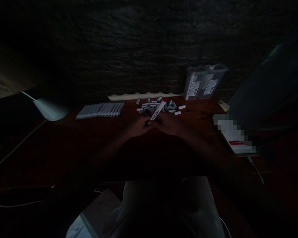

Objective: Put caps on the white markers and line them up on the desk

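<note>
A white marker (158, 111) with dark print and a red end stands tilted up to the right between my hands. My left hand (139, 127) is closed at its lower end, fingertips pressed in from the left. From the other side my right hand (169, 123) is closed on the same lower part, its thumb and fingers near the left hand's. Dim light hides the exact finger positions. Just behind the marker lies a loose heap of small marker caps (152, 103), mostly white or grey with coloured ends. Further left, a row of white markers (100, 109) lies side by side.
Two clear plastic cases (205, 82) with labels stand against the dark wall. To the right lies a phone-like device (234, 137), partly pixelated, with a cable (256, 170). A white lamp-like cone (50, 109) is at the left. The wooden table's (72, 145) front edge meets my lap.
</note>
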`<control>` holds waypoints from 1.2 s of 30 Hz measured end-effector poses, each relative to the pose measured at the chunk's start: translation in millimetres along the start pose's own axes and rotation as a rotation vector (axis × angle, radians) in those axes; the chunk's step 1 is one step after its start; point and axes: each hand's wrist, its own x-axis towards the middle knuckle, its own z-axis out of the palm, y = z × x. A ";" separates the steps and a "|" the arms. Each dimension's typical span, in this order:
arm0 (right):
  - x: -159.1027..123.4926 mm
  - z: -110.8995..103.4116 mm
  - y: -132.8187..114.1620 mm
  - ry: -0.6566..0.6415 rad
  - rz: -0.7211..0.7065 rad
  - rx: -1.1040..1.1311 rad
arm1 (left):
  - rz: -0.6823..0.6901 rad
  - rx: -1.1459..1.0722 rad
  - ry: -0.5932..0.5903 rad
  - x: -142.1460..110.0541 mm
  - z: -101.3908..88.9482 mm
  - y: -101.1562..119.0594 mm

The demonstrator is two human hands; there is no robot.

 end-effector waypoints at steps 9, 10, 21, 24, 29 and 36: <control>4.5 -5.0 5.0 0.250 0.072 0.208 | -0.030 0.031 0.020 -3.4 -1.5 3.4; 4.8 -5.9 4.3 0.289 0.073 0.232 | -0.024 0.042 0.012 -3.6 -2.2 4.2; 5.6 -3.2 1.1 0.358 0.091 0.224 | 0.009 0.055 0.026 -4.2 -1.1 3.8; 5.3 -5.3 1.1 0.362 0.126 0.189 | 0.020 0.055 0.026 -4.5 -0.5 3.6; 5.4 -5.6 1.2 0.322 0.186 0.226 | 0.005 0.081 0.038 -4.7 0.7 2.6; 4.2 -7.1 -0.7 0.291 0.158 0.235 | -0.010 0.054 0.008 -4.6 0.5 1.9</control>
